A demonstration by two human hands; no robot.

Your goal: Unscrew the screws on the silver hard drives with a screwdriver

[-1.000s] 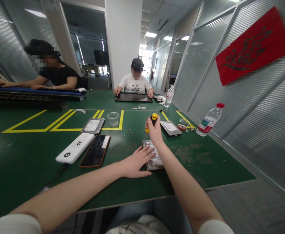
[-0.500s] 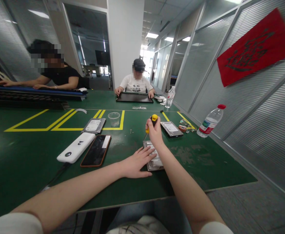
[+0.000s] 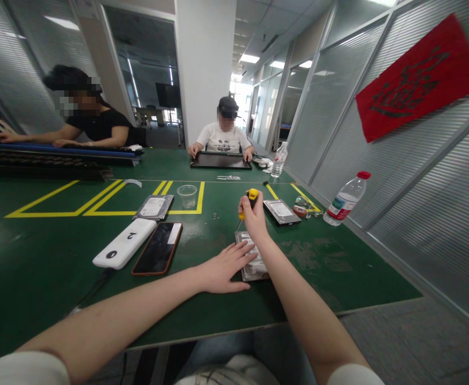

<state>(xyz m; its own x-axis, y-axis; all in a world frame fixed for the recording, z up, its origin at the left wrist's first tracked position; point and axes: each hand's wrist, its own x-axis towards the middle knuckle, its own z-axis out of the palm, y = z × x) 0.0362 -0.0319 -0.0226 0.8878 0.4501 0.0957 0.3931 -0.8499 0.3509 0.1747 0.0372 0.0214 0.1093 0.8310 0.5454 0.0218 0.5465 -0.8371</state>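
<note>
A hard drive (image 3: 254,274) lies on the green table in front of me, partly covered by my hands. My left hand (image 3: 227,267) rests across it with the fingers spread, holding nothing. Wrapped in my right hand (image 3: 254,216) is a yellow and black screwdriver (image 3: 253,195), tilted, its shaft reaching down to the drive's far left corner. Whether the tip sits in a screw is too small to tell. Several tiny screws (image 3: 215,216) lie loose beyond the drive.
A second hard drive (image 3: 281,212) and a bottle (image 3: 346,199) are to the right. Leftward lie a phone (image 3: 157,249), a white power bank (image 3: 124,244), another hard drive (image 3: 153,207) and a clear cup (image 3: 186,197). Two people sit across the table, one holding a black panel (image 3: 221,161).
Hardly anything differs. The whole view has shifted very slightly, while both hands, the screwdriver and the hard drive keep their places.
</note>
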